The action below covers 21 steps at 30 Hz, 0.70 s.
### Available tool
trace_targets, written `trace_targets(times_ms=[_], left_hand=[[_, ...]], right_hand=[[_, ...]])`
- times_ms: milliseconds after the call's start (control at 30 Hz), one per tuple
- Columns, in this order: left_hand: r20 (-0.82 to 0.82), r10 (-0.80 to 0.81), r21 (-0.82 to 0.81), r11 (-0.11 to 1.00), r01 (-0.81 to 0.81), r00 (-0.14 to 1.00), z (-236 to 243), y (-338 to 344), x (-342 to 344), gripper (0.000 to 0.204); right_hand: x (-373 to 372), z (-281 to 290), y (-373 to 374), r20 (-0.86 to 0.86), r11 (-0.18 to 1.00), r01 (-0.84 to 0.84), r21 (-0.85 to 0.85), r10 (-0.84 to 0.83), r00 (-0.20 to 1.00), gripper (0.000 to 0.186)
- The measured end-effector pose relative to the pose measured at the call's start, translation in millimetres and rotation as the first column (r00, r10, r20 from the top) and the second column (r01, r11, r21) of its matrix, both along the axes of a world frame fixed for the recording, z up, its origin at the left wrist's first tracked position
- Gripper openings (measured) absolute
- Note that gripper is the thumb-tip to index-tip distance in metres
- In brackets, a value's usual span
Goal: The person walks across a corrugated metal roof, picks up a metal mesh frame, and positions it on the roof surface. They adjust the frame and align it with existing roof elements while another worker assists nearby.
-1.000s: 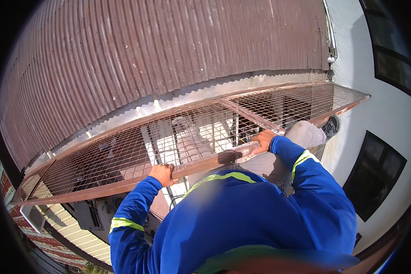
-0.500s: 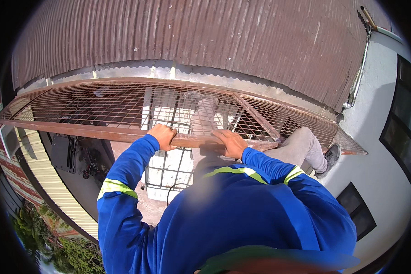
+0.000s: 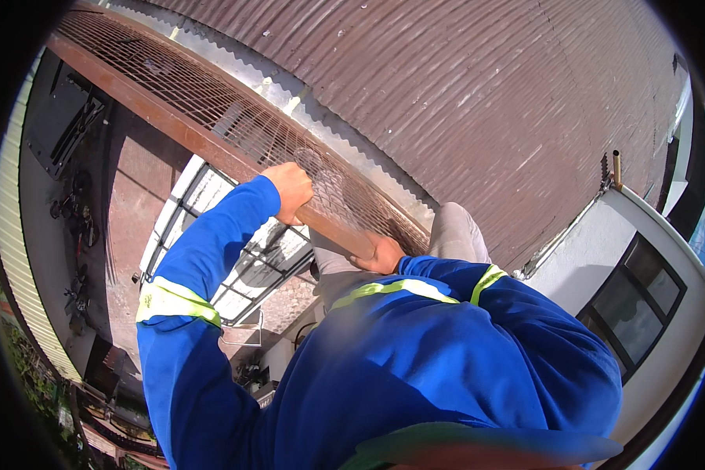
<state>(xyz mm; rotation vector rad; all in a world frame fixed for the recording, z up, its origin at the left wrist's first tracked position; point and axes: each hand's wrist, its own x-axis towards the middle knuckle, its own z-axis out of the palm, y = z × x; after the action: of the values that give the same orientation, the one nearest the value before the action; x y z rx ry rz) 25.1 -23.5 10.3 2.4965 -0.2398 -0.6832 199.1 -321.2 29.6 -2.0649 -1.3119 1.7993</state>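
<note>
"Between the corrugated roof (image 3: 446,102) and the blue top (image 3: 415,352), what is that running across?"

"The brown edge bar (image 3: 333,229) of a wire-mesh panel (image 3: 172,78). It slants from the upper left down to just in front of the wearer's chest, with the mesh on the roof side."

"And the left hand (image 3: 290,190)?"

"Its grip is closed over the bar, fingers curled round the top. The underside is hidden, so I can't tell how far they wrap."

"The right hand (image 3: 381,254)?"

"Lower on the same bar, near the end closest to the body, its grip bent snugly over it. A bare stretch of bar lies between the two hands."

"Anything close by?"

"A grey-trousered knee (image 3: 458,231), raised just beyond the right hand. Below the left forearm there's a white surface (image 3: 231,282) crossed by dark bars, part sunlit, part in shadow."

"Off to the right?"

"A pale wall (image 3: 564,270) with a dark-framed window (image 3: 634,294). Yellow-green bands (image 3: 176,301) circle both sleeves."
</note>
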Motion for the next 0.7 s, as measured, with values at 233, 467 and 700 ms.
trace_targets(times_ms=[233,467,700], left_hand=[[0.074,0.1,0.081,0.991,-0.106,0.992,-3,-10,-10,0.054],[-0.069,0.181,0.193,0.967,-0.165,0.981,8,-13,-19,0.098],[-0.282,0.657,-0.156,-0.751,-0.642,-0.7,57,-164,-11,0.112]], right_hand=[[3,-14,-8,-0.006,0.999,-0.031,0.028,0.031,1.0,0.066],[1,-17,-13,-0.064,0.99,0.009,0.139,0.0,0.998,0.071],[6,-29,-18,-0.07,0.994,0.01,0.109,-0.002,0.998,0.068]])
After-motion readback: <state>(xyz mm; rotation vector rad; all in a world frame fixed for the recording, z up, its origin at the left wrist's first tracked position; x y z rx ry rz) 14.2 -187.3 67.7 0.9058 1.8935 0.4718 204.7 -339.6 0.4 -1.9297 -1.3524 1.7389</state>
